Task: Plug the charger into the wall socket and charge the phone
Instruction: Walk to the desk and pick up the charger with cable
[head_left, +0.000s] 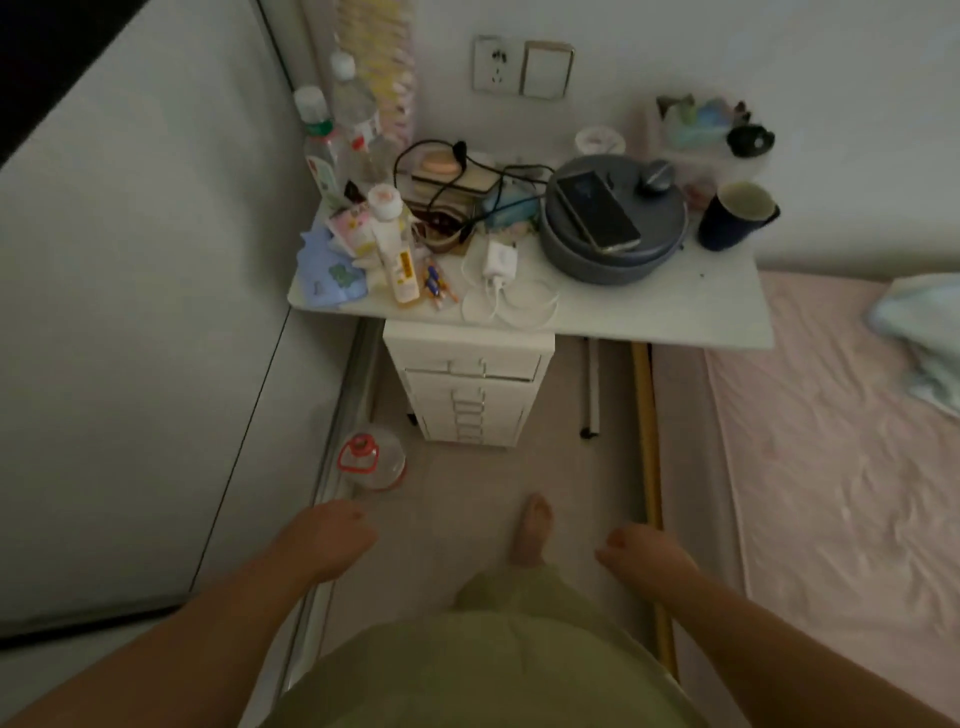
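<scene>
I see the charger (500, 258) near the counter (649, 317) front edge — phone (597, 210) well behind. Both grips (left (324, 538), right (647, 553)) hang loosely curled, empty, over open floor (467, 483).

No text, brand or number readable anywhere. Printed marks on the yellow tube (400, 260) and on the bottle labels (322, 176), far ahead of the fingertips of both hands, too blurred to make out. Phone (597, 210) screen dark, without any sign.
</scene>
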